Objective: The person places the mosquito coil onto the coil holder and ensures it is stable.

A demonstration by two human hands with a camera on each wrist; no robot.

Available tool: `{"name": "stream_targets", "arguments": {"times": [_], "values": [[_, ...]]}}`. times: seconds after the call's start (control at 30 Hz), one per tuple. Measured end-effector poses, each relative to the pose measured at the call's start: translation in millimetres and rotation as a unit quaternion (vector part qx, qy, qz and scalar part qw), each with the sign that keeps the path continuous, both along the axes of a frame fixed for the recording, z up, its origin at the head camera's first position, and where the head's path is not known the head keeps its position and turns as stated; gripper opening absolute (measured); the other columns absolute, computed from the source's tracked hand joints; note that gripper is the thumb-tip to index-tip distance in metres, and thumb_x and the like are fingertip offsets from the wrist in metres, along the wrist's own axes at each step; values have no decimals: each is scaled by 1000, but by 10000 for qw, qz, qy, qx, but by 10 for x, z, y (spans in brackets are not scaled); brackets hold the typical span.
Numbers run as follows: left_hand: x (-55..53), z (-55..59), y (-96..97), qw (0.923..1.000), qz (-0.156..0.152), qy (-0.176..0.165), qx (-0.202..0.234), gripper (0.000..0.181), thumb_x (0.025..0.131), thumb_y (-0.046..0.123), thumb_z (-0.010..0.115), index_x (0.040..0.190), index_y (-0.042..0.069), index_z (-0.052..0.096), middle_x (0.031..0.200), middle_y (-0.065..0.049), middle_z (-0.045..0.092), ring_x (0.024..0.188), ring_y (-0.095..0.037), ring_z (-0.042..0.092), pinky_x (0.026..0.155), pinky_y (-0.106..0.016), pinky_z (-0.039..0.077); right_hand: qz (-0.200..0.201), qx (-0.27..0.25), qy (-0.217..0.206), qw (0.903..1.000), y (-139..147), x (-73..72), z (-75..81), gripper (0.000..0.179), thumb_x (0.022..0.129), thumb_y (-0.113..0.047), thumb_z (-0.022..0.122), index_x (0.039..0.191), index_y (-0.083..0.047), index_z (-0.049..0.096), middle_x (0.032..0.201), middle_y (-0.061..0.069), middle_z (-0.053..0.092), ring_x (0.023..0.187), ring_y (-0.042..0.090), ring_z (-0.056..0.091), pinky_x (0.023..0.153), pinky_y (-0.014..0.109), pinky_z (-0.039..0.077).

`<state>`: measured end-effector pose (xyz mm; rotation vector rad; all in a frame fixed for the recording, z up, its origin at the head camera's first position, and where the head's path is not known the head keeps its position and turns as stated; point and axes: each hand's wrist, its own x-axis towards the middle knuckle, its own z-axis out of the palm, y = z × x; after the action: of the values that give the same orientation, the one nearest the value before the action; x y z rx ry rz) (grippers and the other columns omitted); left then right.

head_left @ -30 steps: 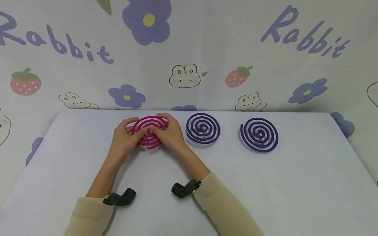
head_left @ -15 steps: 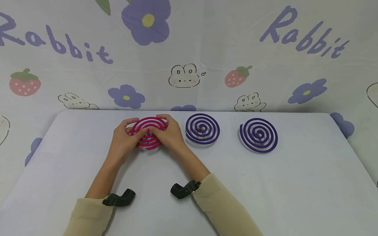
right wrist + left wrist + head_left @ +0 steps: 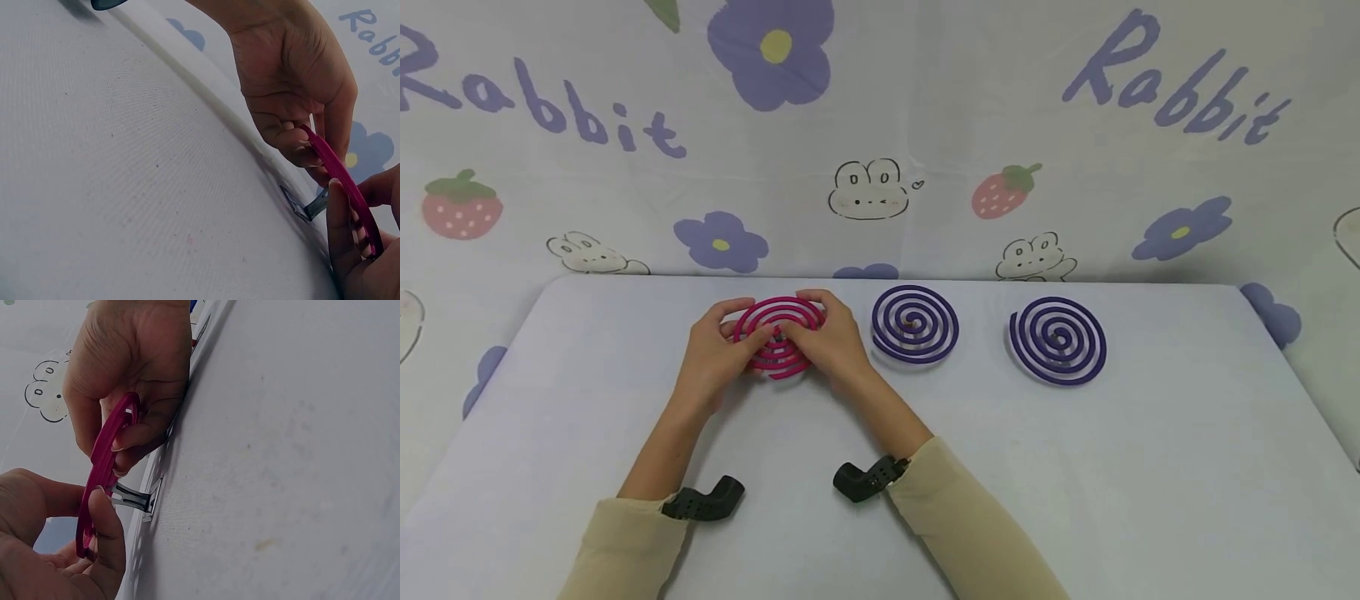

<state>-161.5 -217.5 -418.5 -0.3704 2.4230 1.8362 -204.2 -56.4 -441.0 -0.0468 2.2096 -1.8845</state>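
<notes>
In the head view, a pink mosquito coil [image 3: 781, 363] is held level at the back left of the white table [image 3: 970, 483]. My left hand [image 3: 710, 358] pinches its left edge, thumb on top and fingers beneath. On the opposite edge my right hand [image 3: 837, 348] holds it the same way. Both thumbs almost meet over the middle. From the side, in the left wrist view, the coil [image 3: 103, 459] shows edge-on above a small metal stand [image 3: 132, 497], whose upright reaches its underside. The fingertips below the coil are partly hidden in the head view.
Two purple mosquito coils, one [image 3: 914, 325] just right of my right hand and another [image 3: 1057, 338] farther right, sit raised above the table near its back edge. A printed cloth backdrop [image 3: 955, 100] hangs behind. Black cameras [image 3: 706, 500] are strapped to both wrists.
</notes>
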Motion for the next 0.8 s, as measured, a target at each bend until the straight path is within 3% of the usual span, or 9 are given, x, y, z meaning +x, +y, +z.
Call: {"name": "stream_targets", "arguments": {"times": [0.8], "values": [[-23, 15, 10, 9999, 74, -111, 92, 64, 101, 18, 72, 157, 6, 43, 140, -31, 63, 71, -3, 67, 58, -20, 60, -79, 306, 25, 9995, -22, 11, 72, 52, 92, -15, 79, 142, -14, 63, 137, 15, 69, 123, 29, 68, 105, 40, 60]]}}
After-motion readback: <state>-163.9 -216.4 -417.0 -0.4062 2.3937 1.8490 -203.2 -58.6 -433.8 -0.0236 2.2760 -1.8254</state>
